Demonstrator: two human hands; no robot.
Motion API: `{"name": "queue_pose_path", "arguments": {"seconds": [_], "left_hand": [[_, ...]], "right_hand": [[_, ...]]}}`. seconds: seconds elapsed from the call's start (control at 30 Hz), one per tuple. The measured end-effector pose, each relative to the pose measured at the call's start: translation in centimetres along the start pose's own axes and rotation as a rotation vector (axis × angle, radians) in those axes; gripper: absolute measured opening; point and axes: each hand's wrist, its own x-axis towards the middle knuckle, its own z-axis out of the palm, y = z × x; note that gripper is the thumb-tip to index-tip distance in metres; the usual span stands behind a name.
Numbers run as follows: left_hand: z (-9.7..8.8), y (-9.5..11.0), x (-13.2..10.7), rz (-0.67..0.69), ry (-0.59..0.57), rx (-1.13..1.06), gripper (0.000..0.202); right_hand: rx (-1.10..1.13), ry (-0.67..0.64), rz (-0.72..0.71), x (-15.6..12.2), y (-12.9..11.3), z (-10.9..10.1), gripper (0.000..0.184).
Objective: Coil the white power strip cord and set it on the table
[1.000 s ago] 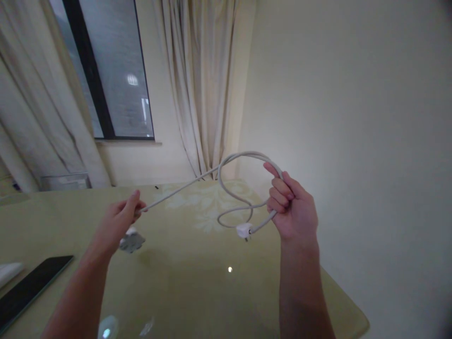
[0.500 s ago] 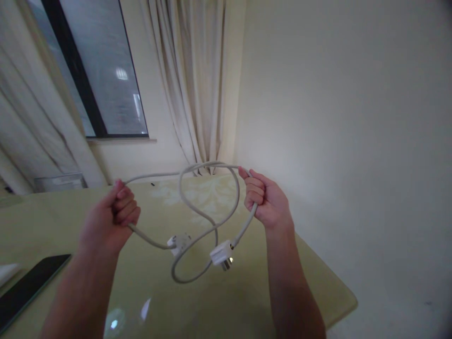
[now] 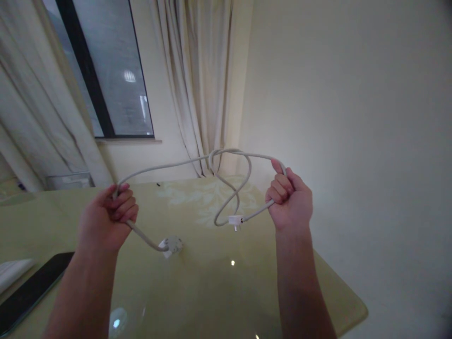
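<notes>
A pale grey power cord (image 3: 169, 165) hangs in the air between my hands, looped over itself in a loose twist near the middle. My left hand (image 3: 111, 214) is closed round one stretch of it. From below that fist the cord runs to a white end connector (image 3: 171, 246), which hangs over the table. My right hand (image 3: 290, 197) grips the other side, its fingers wrapped round the cord. Beside the right hand dangles a white plug (image 3: 236, 221) with metal prongs pointing down. Part of the looped cord passes close behind this plug.
A glossy yellow-green table (image 3: 197, 296) spreads below. At its left lie a black flat device (image 3: 33, 292) and a white object (image 3: 14, 273). Behind stand beige curtains (image 3: 201, 70) and a dark-framed window (image 3: 120, 66); a bare wall (image 3: 346, 117) rises at the right.
My right hand has moved to the right, away from the left one. The cord between them is drawn out longer, its loop smaller and higher. The plug has swung up and right.
</notes>
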Motion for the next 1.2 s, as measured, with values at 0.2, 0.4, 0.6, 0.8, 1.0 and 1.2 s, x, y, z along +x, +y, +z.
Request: {"name": "queue_pose_path", "arguments": {"seconds": [0.2, 0.4, 0.6, 0.8, 1.0, 1.2], "left_hand": [[3.7, -1.9, -2.9, -0.006, -0.206, 0.088, 0.024], [3.8, -4.0, -4.1, 0.002, -0.329, 0.319, 0.044], [4.8, -4.6, -4.9, 0.176, -0.502, 0.564, 0.042], [6.1, -5.1, -5.6, 0.331, -0.351, 0.73, 0.026], [5.5, -4.7, -5.1, 0.47, -0.067, 0.697, 0.022], [3.6, -2.3, -3.1, 0.566, 0.17, 0.559, 0.032]], "right_hand": [[-0.221, -0.13, -0.182, -1.7, 3.4, 2.0, 0.012], [-0.432, -0.284, -0.072, -2.3, 6.0, 2.8, 0.014], [-0.516, -0.3, 0.088, -2.6, 8.2, 2.6, 0.02], [-0.6, -0.49, 0.228, -3.1, 8.9, 2.7, 0.03], [-0.886, -0.848, 0.471, -3.4, 8.9, 2.1, 0.052], [-1.548, -0.867, 0.028, -3.0, 8.9, 1.8, 0.01]]}}
